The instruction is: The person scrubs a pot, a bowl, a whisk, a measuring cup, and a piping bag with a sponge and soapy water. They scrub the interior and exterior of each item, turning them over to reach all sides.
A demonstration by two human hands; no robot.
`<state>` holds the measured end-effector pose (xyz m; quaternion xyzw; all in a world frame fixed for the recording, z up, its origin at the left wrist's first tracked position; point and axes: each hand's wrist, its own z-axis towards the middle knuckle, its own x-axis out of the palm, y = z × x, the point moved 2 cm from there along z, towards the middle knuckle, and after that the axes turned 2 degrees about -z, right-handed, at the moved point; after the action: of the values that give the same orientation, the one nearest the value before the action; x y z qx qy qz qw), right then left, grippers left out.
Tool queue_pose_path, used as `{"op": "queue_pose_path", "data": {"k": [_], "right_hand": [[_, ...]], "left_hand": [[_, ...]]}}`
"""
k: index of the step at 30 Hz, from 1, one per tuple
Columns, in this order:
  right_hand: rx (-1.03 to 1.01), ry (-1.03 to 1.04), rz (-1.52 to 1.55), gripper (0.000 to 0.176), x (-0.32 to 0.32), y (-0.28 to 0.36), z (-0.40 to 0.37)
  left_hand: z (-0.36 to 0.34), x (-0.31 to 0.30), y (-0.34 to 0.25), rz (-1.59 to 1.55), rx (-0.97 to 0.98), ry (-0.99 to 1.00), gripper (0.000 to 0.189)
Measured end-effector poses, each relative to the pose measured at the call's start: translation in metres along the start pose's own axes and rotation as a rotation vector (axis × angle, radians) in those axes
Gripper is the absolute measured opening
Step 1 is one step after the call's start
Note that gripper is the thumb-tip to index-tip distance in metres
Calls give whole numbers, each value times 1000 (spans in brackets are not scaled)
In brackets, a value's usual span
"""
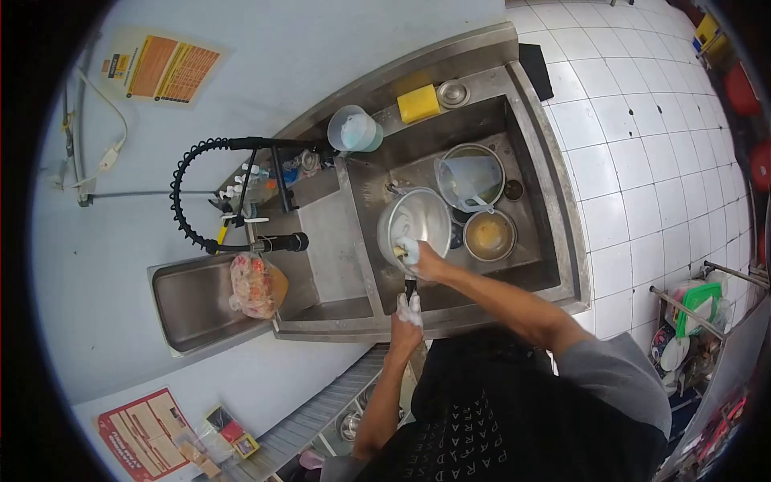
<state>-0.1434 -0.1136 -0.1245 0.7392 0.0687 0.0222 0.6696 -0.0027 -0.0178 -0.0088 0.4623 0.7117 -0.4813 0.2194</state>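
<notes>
A metal saucepan [426,213] is held tilted over the right basin of the steel sink, its inside facing up. My left hand [407,325], covered in suds, is closed around its black handle [410,287]. My right hand [426,261], also soapy, reaches into the pan with a small yellowish sponge [399,251] pinched in its fingers, against the inner wall near the handle side. Close by in the basin sit a metal bowl [490,236] with brownish residue and a larger round pot [499,165] with a clear plastic jug [472,178] in it.
On the back ledge are a yellow sponge block [418,104], a round metal lid [454,94] and a plastic cup [354,128] with bluish liquid. A coiled black spray faucet [281,242] hangs over the left basin. A bagged orange item [253,285] lies beside the steel tray [193,301].
</notes>
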Motion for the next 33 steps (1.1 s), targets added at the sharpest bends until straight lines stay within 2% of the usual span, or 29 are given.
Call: {"op": "queue_pose_path", "data": {"k": [2,5,6,8,9,11,12,13,14,15,16,17,19,20,21,23,24,27,28,31,33], "right_hand": [[4,222,-367,36,-8,-1,-3],[205,226,-548,30,-23,-10,-8],[125,69,-495,24,-4,-15,-12],[240,-206,280,23,25,-23,12],[326,-211,627,23,21,-18,21],[514,-358,1372,24,14,-5,37],[484,-393,1458,24,3,4,42],[444,-428,1543,25,-7,20,45],[656,-538,1105,22,-4,67,25],[280,-407,584,22,20,37,35],[-76,-463,74,23,46,5,42],[-38,-342,-99,29,22,33,19],[640,-444,1064,29,23,-20,52],[700,-574,944,24,10,-11,53],[462,-495,573,22,13,-5,48],[-11,-312,-163,17,28,2,23],[76,-95,-377,20,6,31,6],[-192,157,-858,22,-30,39,-3],[-367,318,-1027,23,-38,43,3],[-457,484,-1161,26,-73,60,14],[-543,90,-1106,27,-78,35,1]], "left_hand": [[-9,-12,-8,-12,-111,31,49],[0,8,-8,-29,-62,32,47],[-1,14,-10,-56,-48,46,47],[-5,24,-10,-106,-31,62,45],[-6,25,-7,-115,-11,73,45],[-8,31,0,-137,28,94,44],[-7,35,8,-143,146,68,43],[-3,31,5,-182,116,62,43],[2,28,-3,-224,90,61,42],[2,27,-5,-268,57,64,42],[0,28,0,-223,70,71,42],[-2,30,9,-180,83,78,42],[-4,34,10,-143,125,83,43],[-5,35,8,-145,151,80,44],[-5,34,7,-144,177,76,45],[0,14,2,-83,129,78,45],[2,3,-2,-60,102,76,44],[0,-26,-5,-109,-19,312,44],[0,-29,-4,-78,68,266,45],[-1,-46,-9,-72,-18,367,45],[-5,-59,-21,-50,-7,371,47]]}}
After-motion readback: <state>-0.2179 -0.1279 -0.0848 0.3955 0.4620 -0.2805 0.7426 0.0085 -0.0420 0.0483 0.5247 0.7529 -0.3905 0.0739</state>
